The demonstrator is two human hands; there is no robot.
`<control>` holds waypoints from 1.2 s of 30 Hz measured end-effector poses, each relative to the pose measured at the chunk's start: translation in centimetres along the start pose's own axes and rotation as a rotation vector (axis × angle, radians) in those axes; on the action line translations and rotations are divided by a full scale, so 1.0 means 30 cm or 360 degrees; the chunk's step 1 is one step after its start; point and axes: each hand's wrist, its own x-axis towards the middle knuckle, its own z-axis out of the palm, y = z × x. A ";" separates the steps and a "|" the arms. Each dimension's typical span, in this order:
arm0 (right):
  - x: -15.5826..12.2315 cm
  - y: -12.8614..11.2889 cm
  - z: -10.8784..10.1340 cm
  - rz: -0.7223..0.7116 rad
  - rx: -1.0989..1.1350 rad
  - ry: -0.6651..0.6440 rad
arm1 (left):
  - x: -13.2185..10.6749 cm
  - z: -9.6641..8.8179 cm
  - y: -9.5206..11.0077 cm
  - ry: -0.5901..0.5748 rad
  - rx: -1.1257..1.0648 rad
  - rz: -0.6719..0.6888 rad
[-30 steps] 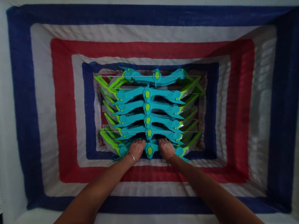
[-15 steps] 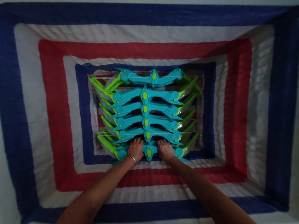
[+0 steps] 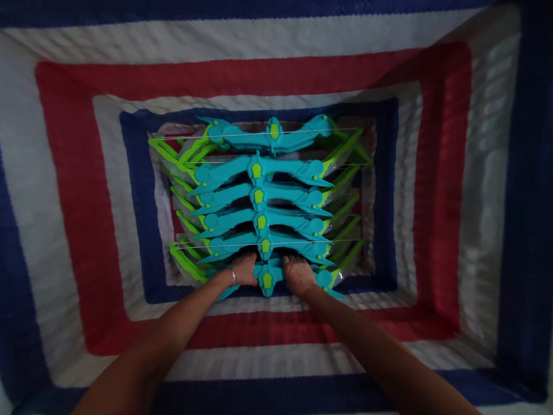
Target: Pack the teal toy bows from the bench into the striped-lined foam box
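Two hands deep in striped bag: left hand (image 3: 244, 268) and right hand (image 3: 298, 275) grip nearest bow (image 3: 266, 278), fingers curled around it; five bows (image 3: 259, 196) stacked behind.

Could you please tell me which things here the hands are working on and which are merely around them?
In hand:
- left hand and right hand, either side of the nearest turquoise-and-green plastic toy bow

Around:
- stack of matching bows behind it
- deep blue, white and red striped woven sack holding them
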 end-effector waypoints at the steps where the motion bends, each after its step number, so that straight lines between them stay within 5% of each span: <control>1: -0.002 0.000 0.004 0.0000 0.0006 0.0010 | -0.006 0.006 0.002 0.0009 0.0044 -0.0009; 20: -0.005 0.005 0.042 -0.0068 0.0117 0.0112 | -0.037 0.008 0.013 -0.0023 0.0323 -0.0012; 36: 0.000 -0.007 0.003 -0.0064 0.0163 0.0043 | -0.047 0.019 0.020 0.0005 0.0427 -0.0050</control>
